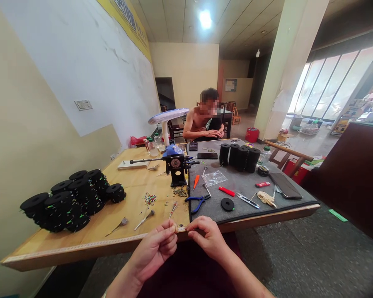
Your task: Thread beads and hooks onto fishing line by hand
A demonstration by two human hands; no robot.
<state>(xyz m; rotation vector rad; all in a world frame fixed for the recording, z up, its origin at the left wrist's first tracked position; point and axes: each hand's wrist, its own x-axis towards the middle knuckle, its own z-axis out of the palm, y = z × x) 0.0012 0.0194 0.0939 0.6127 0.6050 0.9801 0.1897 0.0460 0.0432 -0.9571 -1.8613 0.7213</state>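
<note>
At the table's near edge my left hand (158, 245) is closed, thumb pressed against the forefinger. Its fingers hide whatever they pinch. Just to its right, my right hand (207, 236) is also closed in a pinch, and what it grips is too small to make out. A tiny dark piece (180, 226) shows in the gap between the fingertips, above a measuring tape strip (124, 241) along the edge. Beyond the hands lie blue-handled pliers (199, 202), a feathery-tipped stick (173, 209), and a small heap of coloured beads (149, 199).
Black foam spools (60, 207) with bright bits stand at left; plain black rolls (243, 157) stand at back right. A black clamp device (176, 167) is mid-table. A utility knife (248, 200), a red-handled tool (226, 191) and a foam disc (227, 204) lie on the grey mat. Another person (202, 120) sits opposite.
</note>
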